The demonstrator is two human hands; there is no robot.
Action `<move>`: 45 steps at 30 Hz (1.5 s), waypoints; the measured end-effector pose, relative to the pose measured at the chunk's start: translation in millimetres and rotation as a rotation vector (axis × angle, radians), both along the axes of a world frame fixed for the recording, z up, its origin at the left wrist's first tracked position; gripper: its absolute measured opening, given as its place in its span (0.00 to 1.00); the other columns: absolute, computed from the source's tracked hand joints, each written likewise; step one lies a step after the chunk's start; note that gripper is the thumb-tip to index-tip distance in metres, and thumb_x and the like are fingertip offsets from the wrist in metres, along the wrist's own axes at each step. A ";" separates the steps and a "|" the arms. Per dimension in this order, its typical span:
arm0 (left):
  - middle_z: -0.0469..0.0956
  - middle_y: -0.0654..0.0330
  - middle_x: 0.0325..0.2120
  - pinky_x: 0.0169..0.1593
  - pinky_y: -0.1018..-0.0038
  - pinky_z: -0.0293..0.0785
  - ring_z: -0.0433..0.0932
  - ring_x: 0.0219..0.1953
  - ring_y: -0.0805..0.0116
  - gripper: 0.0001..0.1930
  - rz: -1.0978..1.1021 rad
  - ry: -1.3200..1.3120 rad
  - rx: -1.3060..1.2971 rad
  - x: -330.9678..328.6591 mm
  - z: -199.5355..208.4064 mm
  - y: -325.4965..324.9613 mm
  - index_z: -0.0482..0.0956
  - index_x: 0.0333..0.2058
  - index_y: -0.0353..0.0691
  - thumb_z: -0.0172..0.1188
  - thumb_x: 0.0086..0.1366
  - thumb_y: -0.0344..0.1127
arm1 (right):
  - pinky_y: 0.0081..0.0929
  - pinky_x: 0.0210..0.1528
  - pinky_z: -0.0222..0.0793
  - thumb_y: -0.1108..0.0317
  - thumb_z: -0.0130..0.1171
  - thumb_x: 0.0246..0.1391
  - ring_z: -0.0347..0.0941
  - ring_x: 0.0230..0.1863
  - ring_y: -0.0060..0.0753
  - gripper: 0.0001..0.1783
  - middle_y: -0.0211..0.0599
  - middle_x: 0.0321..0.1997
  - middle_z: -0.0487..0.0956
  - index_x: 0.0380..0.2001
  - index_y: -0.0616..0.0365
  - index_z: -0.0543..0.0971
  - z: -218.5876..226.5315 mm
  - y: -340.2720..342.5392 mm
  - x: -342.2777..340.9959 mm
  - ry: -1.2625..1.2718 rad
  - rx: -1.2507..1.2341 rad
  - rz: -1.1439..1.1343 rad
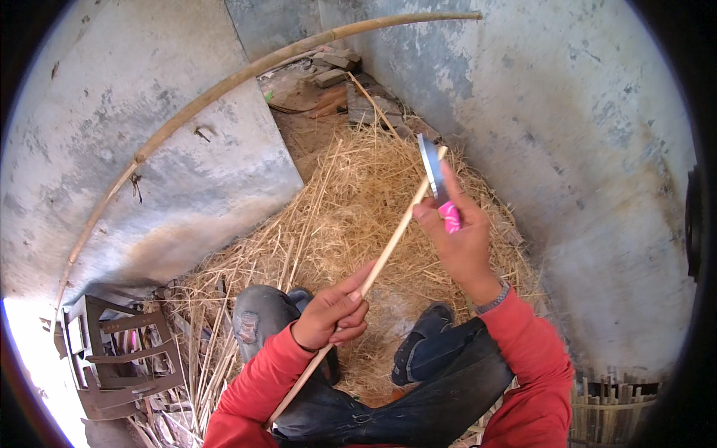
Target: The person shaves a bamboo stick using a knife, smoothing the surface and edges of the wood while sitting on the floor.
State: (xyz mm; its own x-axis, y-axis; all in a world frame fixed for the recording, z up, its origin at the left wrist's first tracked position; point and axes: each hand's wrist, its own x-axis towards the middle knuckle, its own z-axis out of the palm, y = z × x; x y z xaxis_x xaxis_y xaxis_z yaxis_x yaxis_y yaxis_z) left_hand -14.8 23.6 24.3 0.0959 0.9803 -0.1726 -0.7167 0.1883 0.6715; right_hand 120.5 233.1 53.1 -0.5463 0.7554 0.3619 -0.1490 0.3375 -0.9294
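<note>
A long pale strip of split bamboo (pixel 391 240) slants up from my lap toward the far right. My left hand (pixel 332 312) is closed around its lower part, above my left thigh. In my right hand (pixel 461 237) is a knife (pixel 431 166) with a pink handle, of which only a bit shows between the fingers. The blade lies against or just over the strip near its far end; whether it touches I cannot tell. My right index finger stretches along the blade, and the thumb is close to the strip.
Shavings (pixel 358 194) cover the floor before my feet. A long bent bamboo pole (pixel 202 101) leans along the left wall. At the lower left stand a dark slatted frame (pixel 131 358) and loose strips (pixel 213 373); a woven basket (pixel 609 414) is at the lower right. Bricks (pixel 332 67) lie in the far corner.
</note>
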 end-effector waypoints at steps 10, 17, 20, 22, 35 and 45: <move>0.75 0.63 0.28 0.34 0.80 0.75 0.76 0.28 0.78 0.32 -0.194 0.476 -0.014 3.4 -7.0 -19.1 0.46 0.75 0.42 0.47 0.77 0.31 | 0.18 0.44 0.70 0.74 0.65 0.58 0.72 0.38 0.14 0.34 0.33 0.45 0.85 0.68 0.54 0.70 3.9 55.7 5.7 -0.023 0.283 -0.276; 0.71 0.65 0.24 0.24 0.82 0.64 0.67 0.20 0.80 0.29 -0.047 0.462 -0.041 3.6 -12.5 -28.5 0.54 0.73 0.40 0.48 0.76 0.27 | 0.17 0.32 0.64 0.67 0.62 0.65 0.63 0.27 0.12 0.23 0.20 0.25 0.75 0.62 0.55 0.77 5.2 85.5 23.3 -0.141 0.392 -0.421; 0.70 0.66 0.24 0.22 0.81 0.61 0.65 0.19 0.80 0.28 0.038 0.491 -0.036 7.5 -14.6 -28.2 0.57 0.72 0.40 0.49 0.75 0.26 | 0.18 0.29 0.61 0.67 0.60 0.66 0.61 0.26 0.13 0.20 0.22 0.23 0.73 0.60 0.55 0.79 1.3 81.7 25.7 -0.194 0.391 -0.377; 0.70 0.66 0.23 0.22 0.81 0.60 0.64 0.18 0.81 0.28 0.084 0.516 -0.018 8.6 -16.3 -27.2 0.59 0.71 0.39 0.49 0.75 0.27 | 0.18 0.27 0.60 0.67 0.59 0.66 0.60 0.25 0.13 0.19 0.25 0.23 0.73 0.59 0.54 0.79 0.4 71.9 20.8 -0.177 0.379 -0.327; 0.68 0.70 0.21 0.22 0.82 0.59 0.63 0.19 0.84 0.27 0.189 0.540 -0.104 6.6 -12.1 -21.8 0.59 0.70 0.36 0.49 0.75 0.25 | 0.25 0.27 0.70 0.71 0.60 0.63 0.75 0.22 0.24 0.17 0.56 0.42 0.83 0.55 0.59 0.81 -16.0 -21.8 16.5 -0.315 0.297 0.234; 0.70 0.66 0.21 0.19 0.80 0.60 0.64 0.17 0.80 0.28 0.133 0.538 -0.028 9.8 -16.2 -20.7 0.62 0.70 0.40 0.52 0.74 0.27 | 0.15 0.31 0.64 0.69 0.57 0.67 0.65 0.29 0.10 0.20 0.35 0.37 0.85 0.60 0.59 0.77 2.4 34.4 11.7 -0.178 0.214 -0.140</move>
